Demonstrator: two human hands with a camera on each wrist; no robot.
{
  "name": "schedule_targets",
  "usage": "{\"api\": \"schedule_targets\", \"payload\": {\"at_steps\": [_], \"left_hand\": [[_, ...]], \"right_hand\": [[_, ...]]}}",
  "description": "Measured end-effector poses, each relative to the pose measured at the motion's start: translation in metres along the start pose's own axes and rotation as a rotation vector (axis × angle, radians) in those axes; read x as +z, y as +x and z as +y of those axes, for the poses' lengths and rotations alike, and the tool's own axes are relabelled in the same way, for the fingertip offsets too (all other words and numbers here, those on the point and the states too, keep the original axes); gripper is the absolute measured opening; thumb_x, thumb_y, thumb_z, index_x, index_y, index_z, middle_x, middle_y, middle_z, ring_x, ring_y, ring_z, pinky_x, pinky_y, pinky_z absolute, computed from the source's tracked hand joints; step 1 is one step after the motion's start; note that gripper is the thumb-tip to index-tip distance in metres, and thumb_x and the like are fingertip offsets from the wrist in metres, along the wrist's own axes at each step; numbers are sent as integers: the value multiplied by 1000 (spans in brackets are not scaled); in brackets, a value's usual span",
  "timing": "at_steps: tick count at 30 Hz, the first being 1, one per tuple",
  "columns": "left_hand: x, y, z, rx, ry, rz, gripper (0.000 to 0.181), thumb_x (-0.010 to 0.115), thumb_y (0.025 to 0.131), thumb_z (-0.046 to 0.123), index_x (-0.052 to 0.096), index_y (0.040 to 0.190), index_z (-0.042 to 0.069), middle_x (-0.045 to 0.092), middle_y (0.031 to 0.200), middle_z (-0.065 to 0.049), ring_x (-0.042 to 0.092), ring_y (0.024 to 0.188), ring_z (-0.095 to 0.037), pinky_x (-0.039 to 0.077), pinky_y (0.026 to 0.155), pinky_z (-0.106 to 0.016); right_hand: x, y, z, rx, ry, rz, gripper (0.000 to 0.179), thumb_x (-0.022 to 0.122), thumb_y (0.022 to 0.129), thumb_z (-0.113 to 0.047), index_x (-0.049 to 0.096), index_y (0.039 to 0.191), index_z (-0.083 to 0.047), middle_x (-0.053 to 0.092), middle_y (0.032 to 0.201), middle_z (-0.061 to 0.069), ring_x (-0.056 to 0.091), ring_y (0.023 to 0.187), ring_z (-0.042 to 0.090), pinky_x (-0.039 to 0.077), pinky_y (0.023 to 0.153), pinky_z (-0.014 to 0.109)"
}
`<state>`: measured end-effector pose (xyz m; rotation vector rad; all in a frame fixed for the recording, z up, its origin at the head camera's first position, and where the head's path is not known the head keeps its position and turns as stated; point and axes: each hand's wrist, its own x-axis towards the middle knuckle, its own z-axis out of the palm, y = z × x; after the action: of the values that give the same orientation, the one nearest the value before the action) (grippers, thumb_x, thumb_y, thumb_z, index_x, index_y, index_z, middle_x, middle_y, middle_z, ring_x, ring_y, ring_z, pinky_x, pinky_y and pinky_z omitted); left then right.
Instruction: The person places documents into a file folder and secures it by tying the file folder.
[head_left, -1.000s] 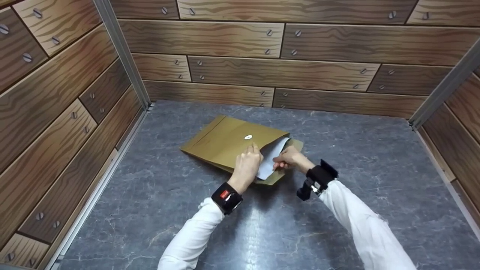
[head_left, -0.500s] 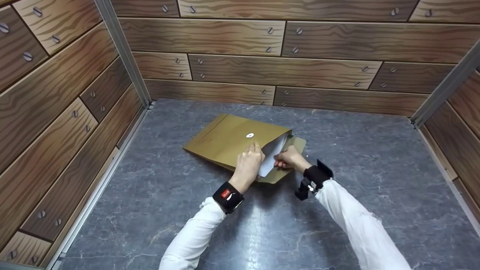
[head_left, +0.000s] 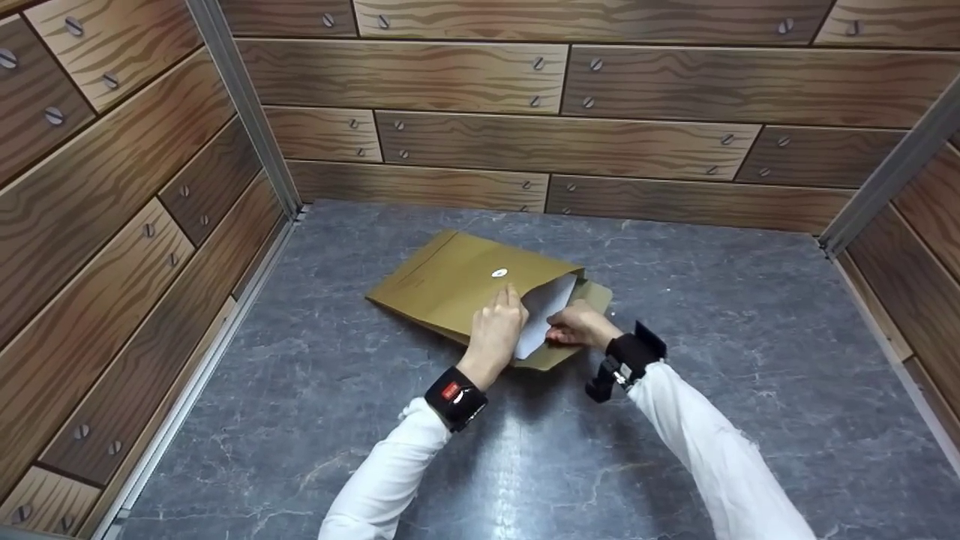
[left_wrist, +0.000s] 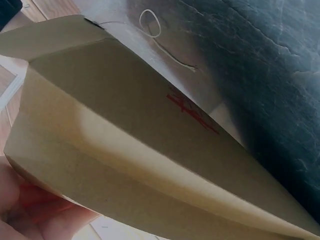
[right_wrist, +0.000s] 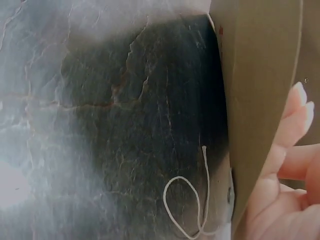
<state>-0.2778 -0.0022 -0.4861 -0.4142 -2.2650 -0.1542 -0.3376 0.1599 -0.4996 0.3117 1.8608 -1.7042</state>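
Note:
A brown kraft envelope (head_left: 450,277) lies aslant on the floor, its mouth gaping to the right and its flap (head_left: 596,298) folded outward. White paper (head_left: 553,294) sits mostly inside, one edge showing at the mouth. My left hand (head_left: 495,332) grips the upper panel at the mouth's rim; its curled fingers (left_wrist: 40,217) show beside the cardboard edge in the left wrist view. At the paper's exposed edge, my right hand (head_left: 576,324) has its thumb and fingers bent in a pinch. In the right wrist view, the flap hides part of that hand, and the paper is out of sight.
A thin white string (right_wrist: 182,205) loops loosely from the envelope over the grey marbled floor (head_left: 360,450). Wood-patterned walls (head_left: 465,139) rise at the back and both sides, with metal posts (head_left: 247,105) in the corners.
The right hand has shifted slightly left, close against the paper's edge. The left hand keeps its grip on the envelope, which has barely moved.

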Motion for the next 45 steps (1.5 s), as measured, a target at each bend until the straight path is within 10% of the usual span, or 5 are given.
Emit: {"api": "schedule_targets", "payload": {"at_steps": [10,28,34,45], "left_hand": [[0,-4,1,1,6,-41,30,60,80,13,62,101,-9,64,92,-16,63,69,-23,50,48,-31],[2,8,1,-51,1,-12,28,60,80,11,62,99,-9,64,84,-16,62,64,-22,50,47,-31],[0,17,1,-92,-20,-37,29,61,82,14,62,100,-9,64,84,-15,62,63,-22,51,49,-31],[-6,24,4,-112,-92,-81,13,58,80,13,62,76,2,60,69,-7,61,55,-25,48,44,-35]], "right_hand": [[7,4,1,-89,9,8,13,42,87,6,52,80,10,56,54,9,55,44,11,46,46,18],[-32,-48,17,-142,-424,4,50,49,92,-37,60,77,10,55,50,3,45,36,5,37,35,16],[-25,-47,27,-88,-145,-136,49,54,90,-36,57,109,9,61,62,9,53,45,6,45,45,17],[2,-62,-7,-302,34,-13,11,52,87,-6,50,83,4,54,59,7,54,46,11,45,43,18]]}}
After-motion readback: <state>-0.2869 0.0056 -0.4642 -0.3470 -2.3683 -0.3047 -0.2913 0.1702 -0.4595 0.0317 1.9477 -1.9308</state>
